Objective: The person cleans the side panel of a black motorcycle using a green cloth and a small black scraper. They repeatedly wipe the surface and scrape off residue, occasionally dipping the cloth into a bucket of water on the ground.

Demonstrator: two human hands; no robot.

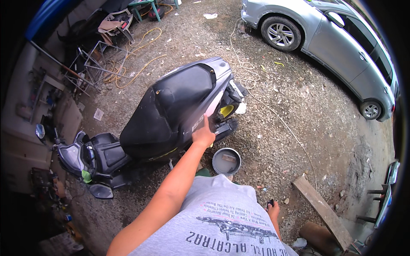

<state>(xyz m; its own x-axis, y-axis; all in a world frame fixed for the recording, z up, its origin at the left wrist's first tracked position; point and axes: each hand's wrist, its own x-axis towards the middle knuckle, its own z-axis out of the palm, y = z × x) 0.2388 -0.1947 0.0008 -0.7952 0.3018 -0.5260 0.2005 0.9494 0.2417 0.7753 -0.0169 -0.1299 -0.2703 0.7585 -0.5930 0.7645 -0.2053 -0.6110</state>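
Note:
A black and grey motor scooter (159, 112) stands in front of me, its seat toward me and its rear to the right. My left hand (204, 135) reaches to its rear side panel (199, 123). The index finger is stretched out against or just over the panel, and that hand holds nothing I can see. Low at my right side, my right hand (274, 209) is closed around a small black object (270, 204), too small to make out. On the ground below the scooter's rear sits a round bucket (226, 161) of greyish water with a block-shaped thing in it.
A silver car (331, 49) is parked at the far right. A wooden plank (322, 213) lies at the lower right. A thin hose or cord (282, 119) runs across the gravel. Metal frames (102, 64) and a yellow hose (145, 70) are at the far left.

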